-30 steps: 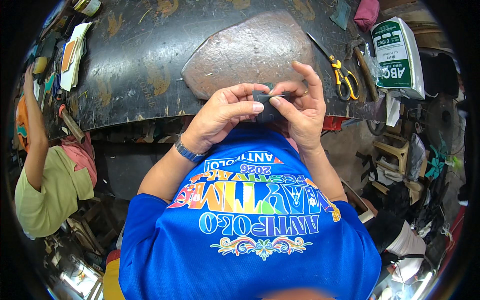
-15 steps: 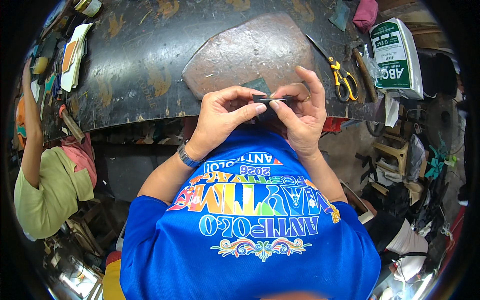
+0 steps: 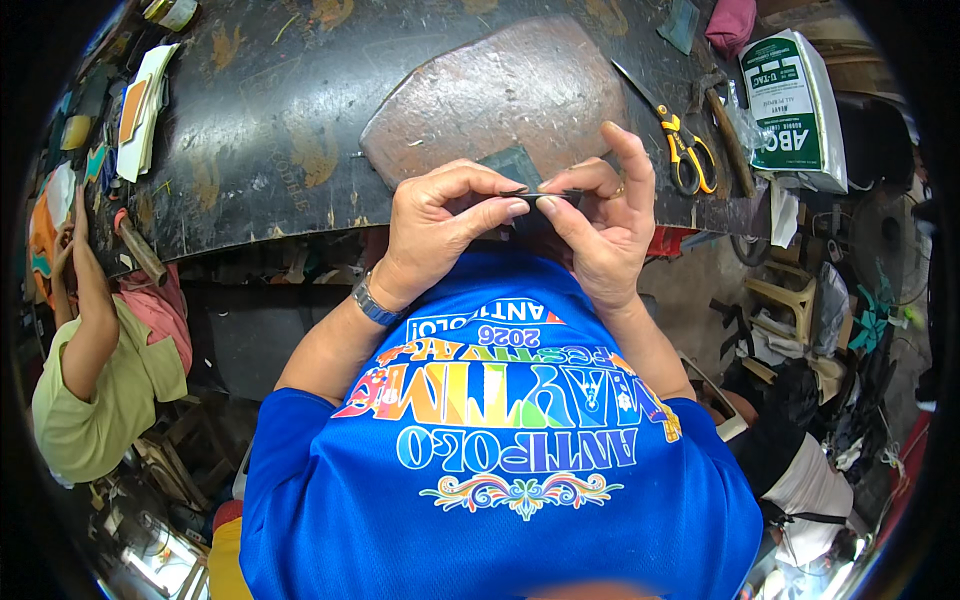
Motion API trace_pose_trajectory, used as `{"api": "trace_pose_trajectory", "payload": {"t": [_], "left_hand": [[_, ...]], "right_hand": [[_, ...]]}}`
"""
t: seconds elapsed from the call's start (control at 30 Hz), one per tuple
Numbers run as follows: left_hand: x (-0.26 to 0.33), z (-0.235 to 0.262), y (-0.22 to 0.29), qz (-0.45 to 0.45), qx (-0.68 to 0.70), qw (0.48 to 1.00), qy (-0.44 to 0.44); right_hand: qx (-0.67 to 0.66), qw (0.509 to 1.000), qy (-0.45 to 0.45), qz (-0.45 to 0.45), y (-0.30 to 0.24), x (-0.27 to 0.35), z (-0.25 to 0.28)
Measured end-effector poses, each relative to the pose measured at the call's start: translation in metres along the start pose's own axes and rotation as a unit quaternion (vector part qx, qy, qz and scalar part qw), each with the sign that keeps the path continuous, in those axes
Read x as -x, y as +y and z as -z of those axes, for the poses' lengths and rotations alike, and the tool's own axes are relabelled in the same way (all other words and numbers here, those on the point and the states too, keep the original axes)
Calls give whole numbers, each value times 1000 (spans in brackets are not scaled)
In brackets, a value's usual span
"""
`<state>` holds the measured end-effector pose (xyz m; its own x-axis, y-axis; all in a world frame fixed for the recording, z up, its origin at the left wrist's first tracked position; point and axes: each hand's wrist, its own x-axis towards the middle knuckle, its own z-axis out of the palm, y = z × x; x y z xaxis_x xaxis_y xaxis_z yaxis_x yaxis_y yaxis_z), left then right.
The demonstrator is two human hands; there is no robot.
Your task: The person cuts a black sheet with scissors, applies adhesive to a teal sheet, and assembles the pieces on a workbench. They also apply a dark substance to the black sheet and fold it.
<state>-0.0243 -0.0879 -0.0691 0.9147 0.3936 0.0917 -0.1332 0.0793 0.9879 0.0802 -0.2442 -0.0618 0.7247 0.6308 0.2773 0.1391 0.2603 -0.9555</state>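
Your left hand (image 3: 450, 225) and right hand (image 3: 600, 215) both pinch the same small dark piece (image 3: 530, 190), held edge-on above the near edge of the counter (image 3: 260, 120), in front of the brown slab (image 3: 500, 90). The grip is fingertips only, so a pull from either side could likely slip the piece free and drop it past the counter's edge into the clutter below. The scissors (image 3: 680, 140) lie near your right hand; a sideways jerk might knock them.
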Motion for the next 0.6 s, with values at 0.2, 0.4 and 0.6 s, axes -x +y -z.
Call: {"api": "trace_pose_trajectory", "payload": {"t": [0.2,0.4,0.6], "left_hand": [[0,0,-1,12,25,1000,-2],[0,1,-3,26,44,999,1],[-2,1,-3,17,33,999,12]], "right_hand": [[-28,999,11,-19,-3,-1,-2],[-58,997,10,-44,-6,-3,-1],[-46,997,14,-63,-10,-9,-1]]}}
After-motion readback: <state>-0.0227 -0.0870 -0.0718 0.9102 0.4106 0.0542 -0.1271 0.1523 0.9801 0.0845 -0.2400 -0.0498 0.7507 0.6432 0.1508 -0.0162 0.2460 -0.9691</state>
